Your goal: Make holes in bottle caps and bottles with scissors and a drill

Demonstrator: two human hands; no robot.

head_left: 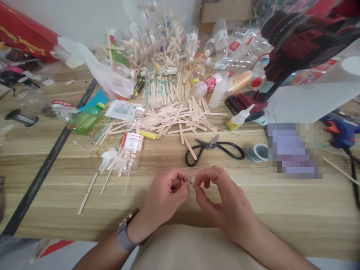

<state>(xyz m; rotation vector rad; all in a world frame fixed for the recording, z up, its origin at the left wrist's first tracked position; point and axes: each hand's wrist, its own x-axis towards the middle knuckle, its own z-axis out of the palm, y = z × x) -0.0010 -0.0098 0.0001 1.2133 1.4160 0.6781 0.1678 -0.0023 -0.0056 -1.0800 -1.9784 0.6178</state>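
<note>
Left fingers [184, 190], right fingers [207, 174] both pinching a tiny, pale, blurred piece [191, 181] directly between their tips; its long axis escaping me.

One camera, worn on the person's head, gives the single view: it looks forward and down across the wooden table [281, 213] — near enough that the left hand [168, 193] and right hand [226, 200] sit large below centre. It takes in beige clothing [194, 249] at the bottom edge and pale wall [81, 18] at the top.
</note>
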